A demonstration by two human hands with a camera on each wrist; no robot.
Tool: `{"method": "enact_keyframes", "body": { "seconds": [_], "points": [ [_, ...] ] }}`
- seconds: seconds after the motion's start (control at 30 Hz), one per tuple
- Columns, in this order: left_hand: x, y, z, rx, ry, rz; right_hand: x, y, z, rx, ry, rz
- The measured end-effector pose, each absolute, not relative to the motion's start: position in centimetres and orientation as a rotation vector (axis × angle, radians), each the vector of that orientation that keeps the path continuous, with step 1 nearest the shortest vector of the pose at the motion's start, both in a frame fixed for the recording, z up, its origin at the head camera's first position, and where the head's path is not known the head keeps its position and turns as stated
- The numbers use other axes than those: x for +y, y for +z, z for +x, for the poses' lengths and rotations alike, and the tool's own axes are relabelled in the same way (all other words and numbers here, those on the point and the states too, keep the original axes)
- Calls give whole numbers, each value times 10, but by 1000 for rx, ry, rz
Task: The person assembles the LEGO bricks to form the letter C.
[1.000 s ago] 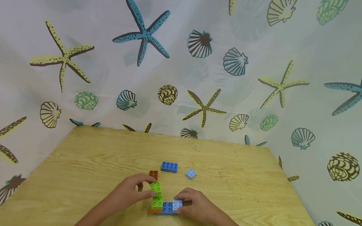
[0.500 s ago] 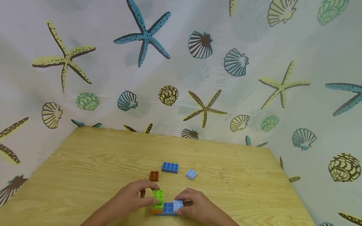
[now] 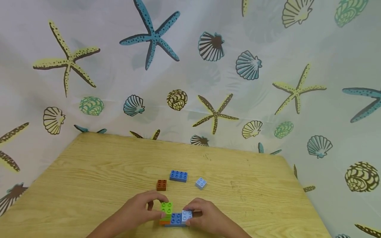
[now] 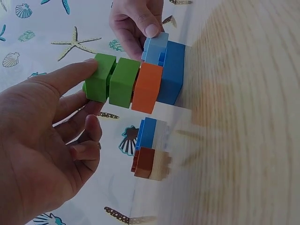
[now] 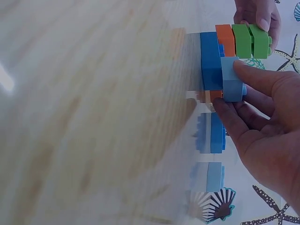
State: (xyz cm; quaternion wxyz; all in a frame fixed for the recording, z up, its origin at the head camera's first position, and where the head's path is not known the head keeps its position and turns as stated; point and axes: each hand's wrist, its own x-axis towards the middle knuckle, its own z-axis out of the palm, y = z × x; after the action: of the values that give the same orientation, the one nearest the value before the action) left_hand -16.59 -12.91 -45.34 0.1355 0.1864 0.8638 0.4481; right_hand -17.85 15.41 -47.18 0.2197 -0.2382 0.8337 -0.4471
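My left hand (image 3: 143,206) pinches the top green building block (image 3: 166,207) between thumb and fingers. In the left wrist view that block sits over a second green block (image 4: 123,83), with a thin gap between the two. Under them comes an orange block (image 4: 147,88), on one end of a long blue block (image 3: 176,218) lying on the table. My right hand (image 3: 208,215) pinches a light blue block (image 3: 187,216) that stands on the blue block's other end. Between the two stacks, some studs of the blue block show.
Behind the hands lie a brown block (image 3: 161,185), another long blue block (image 3: 178,176) and a loose light blue block (image 3: 200,183) on the wooden table (image 3: 244,185). A cloth (image 3: 184,72) printed with starfish and shells hangs round the table's back and sides.
My left hand has moved down and slightly right, bringing the top green block onto the lower green one. The right hand stays in place on the light blue block.
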Motion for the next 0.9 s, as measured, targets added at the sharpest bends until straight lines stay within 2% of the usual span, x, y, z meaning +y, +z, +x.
{"method": "enact_keyframes", "body": {
  "seconds": [0.9],
  "points": [
    [-127,-451,-162,2539,1251,445,155,-473,-181,2317,-1235,-728]
  ]
}}
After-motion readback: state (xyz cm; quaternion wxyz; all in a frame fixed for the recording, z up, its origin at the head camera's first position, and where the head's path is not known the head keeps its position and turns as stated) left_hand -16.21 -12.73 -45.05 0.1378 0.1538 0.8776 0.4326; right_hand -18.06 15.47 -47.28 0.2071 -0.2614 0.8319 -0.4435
